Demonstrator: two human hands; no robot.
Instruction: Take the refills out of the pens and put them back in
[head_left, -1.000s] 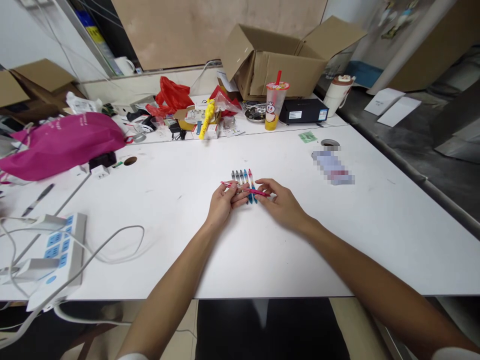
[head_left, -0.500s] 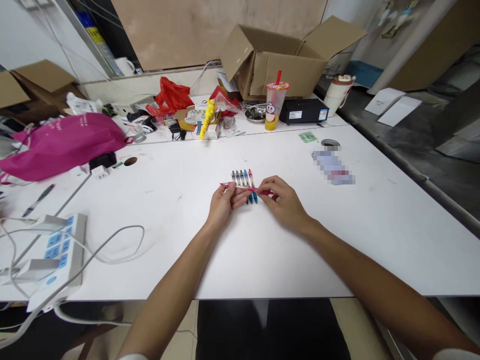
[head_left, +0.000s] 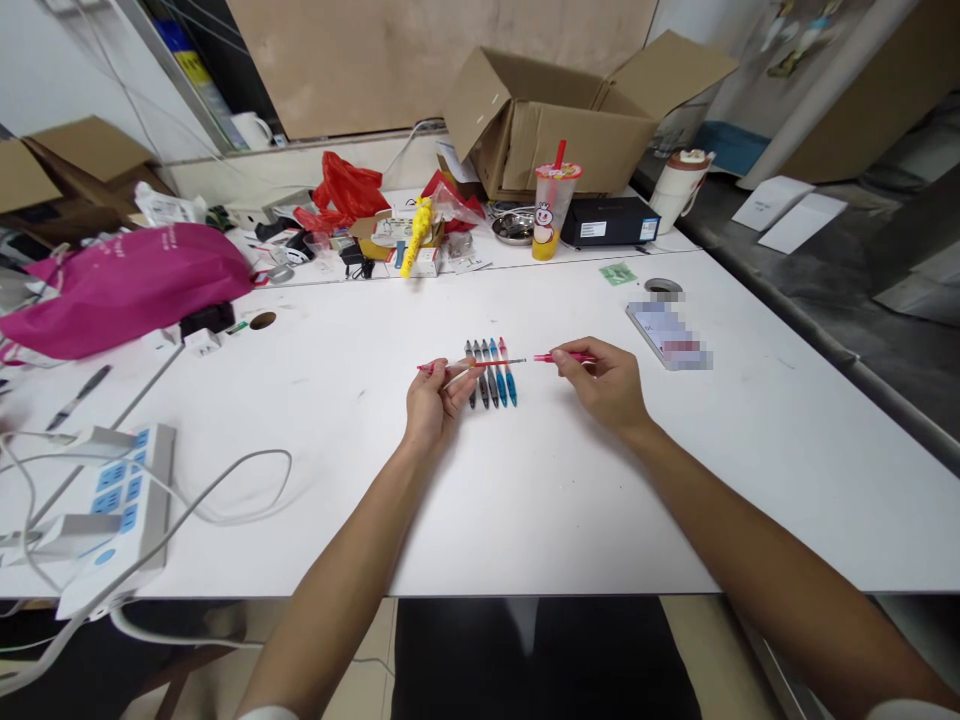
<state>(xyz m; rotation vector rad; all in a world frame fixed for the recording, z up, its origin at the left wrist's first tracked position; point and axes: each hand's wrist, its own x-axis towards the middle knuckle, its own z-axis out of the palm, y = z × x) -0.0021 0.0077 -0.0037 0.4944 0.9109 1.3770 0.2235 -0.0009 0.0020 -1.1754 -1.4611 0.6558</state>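
Observation:
My left hand (head_left: pixel 435 402) is closed on the clear and pink half of a pen (head_left: pixel 457 370), tilted slightly above the table. A thin red ink refill (head_left: pixel 501 363) sticks out of it to the right. Pinched in my right hand (head_left: pixel 604 378) is the pink pen barrel (head_left: pixel 564 357), its open end pointing left, a small gap away from the refill's tip. Under and just beyond my left fingers, several pens (head_left: pixel 501 385) lie side by side in a row, with grey, blue and pink parts.
A power strip (head_left: pixel 142 500) with looping cables lies at the left. A phone (head_left: pixel 664 335) and a tape roll (head_left: pixel 663 286) lie to the right. Along the back stand a drink cup (head_left: pixel 553 210), a black box (head_left: pixel 611 221) and a cardboard box (head_left: pixel 577 135).
My right hand has pulled the pink barrel away to the right, off the clear part. The red refill is now exposed between my hands. My left hand has shifted slightly left.

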